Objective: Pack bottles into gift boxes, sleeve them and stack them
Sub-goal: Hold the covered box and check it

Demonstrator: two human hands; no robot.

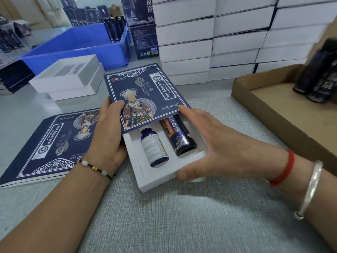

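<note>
Your left hand (107,132) grips the printed sleeve (140,94) at its left edge while your right hand (209,145) cups the white gift box (156,178), half-sleeved, its long axis running away from you into the sleeve's mouth.

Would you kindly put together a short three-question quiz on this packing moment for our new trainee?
1. True or false: the blue printed sleeve already covers the whole white gift box.
2. How many bottles lie in the box's insert: A) one, B) two, C) three?
3. Fill in: the left hand grips the ______ while the right hand holds the box.

Key
1. False: the near half of the box is uncovered, showing the small bottle and the taller dark bottle.
2. B.
3. Sleeve: its thumb lies on the print and its fingers are hidden beyond the sleeve's left edge.
</note>
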